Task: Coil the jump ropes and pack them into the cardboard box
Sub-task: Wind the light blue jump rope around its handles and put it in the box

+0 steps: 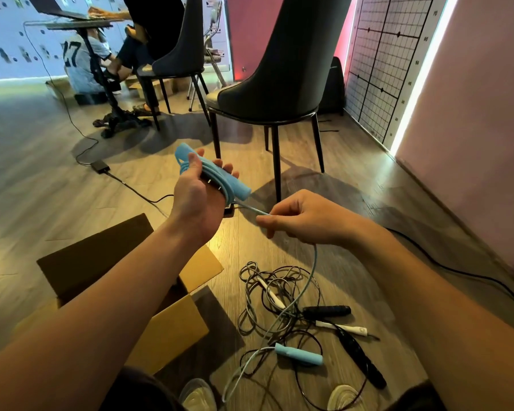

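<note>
The blue rope (220,185) is only part wound on its handle. The left grip (199,200) curls round it, and the right grip (303,221) pinches the loose cord. At five o'clock, the other ropes (267,295) lie tangled on the floor (42,173) beside the open box (172,330). Most of the work remains, I'd judge.

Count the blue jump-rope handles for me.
2. The held handle sits in the left hand, cord wound round it; the floor handle lies on the wooden floor. None seems hidden.

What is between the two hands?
A short, straight stretch of blue rope runs from the left hand, which grips its coiled part, to the right hand, which pinches it. The head view shows it.
</note>
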Available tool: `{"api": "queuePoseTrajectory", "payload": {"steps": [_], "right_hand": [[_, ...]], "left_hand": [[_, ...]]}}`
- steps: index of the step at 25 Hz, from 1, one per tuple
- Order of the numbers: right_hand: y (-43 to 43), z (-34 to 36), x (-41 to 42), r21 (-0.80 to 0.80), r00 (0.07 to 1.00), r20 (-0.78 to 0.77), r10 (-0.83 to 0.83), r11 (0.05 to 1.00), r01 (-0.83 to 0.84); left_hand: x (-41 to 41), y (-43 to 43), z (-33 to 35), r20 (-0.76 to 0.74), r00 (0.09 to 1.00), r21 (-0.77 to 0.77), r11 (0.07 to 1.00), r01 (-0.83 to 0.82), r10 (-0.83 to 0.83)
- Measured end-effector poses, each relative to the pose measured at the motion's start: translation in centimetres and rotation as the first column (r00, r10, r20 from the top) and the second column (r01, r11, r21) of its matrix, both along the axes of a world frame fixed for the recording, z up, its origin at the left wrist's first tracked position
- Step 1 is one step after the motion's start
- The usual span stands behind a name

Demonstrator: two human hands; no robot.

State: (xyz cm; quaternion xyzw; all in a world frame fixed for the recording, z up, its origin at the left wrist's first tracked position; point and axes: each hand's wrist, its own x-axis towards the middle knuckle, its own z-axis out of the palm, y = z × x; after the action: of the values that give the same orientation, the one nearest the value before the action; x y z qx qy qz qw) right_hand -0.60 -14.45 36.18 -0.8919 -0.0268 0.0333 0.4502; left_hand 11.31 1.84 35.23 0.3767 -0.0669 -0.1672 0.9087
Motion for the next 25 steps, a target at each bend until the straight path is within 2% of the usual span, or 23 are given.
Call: {"api": "queuePoseTrajectory", "payload": {"steps": [3, 6, 7, 9, 10, 11, 12, 15, 18, 20, 22, 25], "right_hand": [[-0.1, 0.9, -0.2, 0.033, 0.996, 0.044, 0.079, 0.996, -0.081], [0.1, 1.3, -0.4, 0.048, 0.987, 0.004, 0.159, 0.986, -0.159], [0.3, 1.2, -0.5, 0.02, 0.988, 0.051, 0.146, 0.989, -0.148], [0.2, 1.0, -0.4, -0.058, 0.969, 0.24, 0.053, 0.997, -0.04], [-0.1, 0.8, -0.3, -0.077, 0.942, 0.336, -0.018, 0.996, 0.047], [-0.6, 0.7, -0.3, -0.07, 0.905, 0.413, -0.101, 0.987, 0.142], [-1.2, 0.6, -0.3, -0.05, 0.861, 0.473, -0.185, 0.97, 0.236], [-2.2, 0.1, -0.4, -0.01, 0.767, 0.54, -0.346, 0.909, 0.418], [-2.2, -0.4, -0.1, 0.015, 0.739, 0.528, -0.418, 0.875, 0.484], [-2.5, -0.5, 0.1, 0.051, 0.724, 0.493, -0.482, 0.847, 0.529], [-2.4, -0.8, 0.4, 0.058, 0.755, 0.414, -0.509, 0.842, 0.536], [-1.5, -1.4, 0.9, -0.009, 0.868, 0.204, -0.452, 0.886, 0.464]], "left_hand": [[-0.2, -0.2, -0.1, 0.185, 0.978, 0.22, 0.965, -0.14, 0.1], [-0.4, 0.1, -0.1, 0.401, 0.915, 0.481, 0.837, -0.259, 0.052], [-0.3, 0.3, -0.2, 0.452, 0.891, 0.584, 0.766, -0.268, -0.034], [-0.3, 0.6, -0.7, 0.471, 0.827, 0.793, 0.558, -0.245, -0.307], [-0.4, 0.7, -1.0, 0.423, 0.794, 0.863, 0.462, -0.205, -0.437], [-0.6, 0.6, -1.3, 0.349, 0.77, 0.905, 0.405, -0.129, -0.534], [-0.8, 0.6, -1.5, 0.266, 0.749, 0.922, 0.387, -0.014, -0.606], [-1.4, 0.4, -1.1, 0.118, 0.636, 0.868, 0.391, 0.307, -0.762], [-1.9, 0.2, -0.4, 0.032, 0.472, 0.788, 0.313, 0.53, -0.881], [-2.5, 0.1, 0.1, 0.021, 0.431, 0.668, 0.334, 0.665, -0.902], [-2.8, -0.1, 0.6, 0.051, 0.458, 0.452, 0.429, 0.782, -0.888], [-2.9, -0.2, 1.0, 0.112, 0.633, 0.058, 0.641, 0.765, -0.766]]}}
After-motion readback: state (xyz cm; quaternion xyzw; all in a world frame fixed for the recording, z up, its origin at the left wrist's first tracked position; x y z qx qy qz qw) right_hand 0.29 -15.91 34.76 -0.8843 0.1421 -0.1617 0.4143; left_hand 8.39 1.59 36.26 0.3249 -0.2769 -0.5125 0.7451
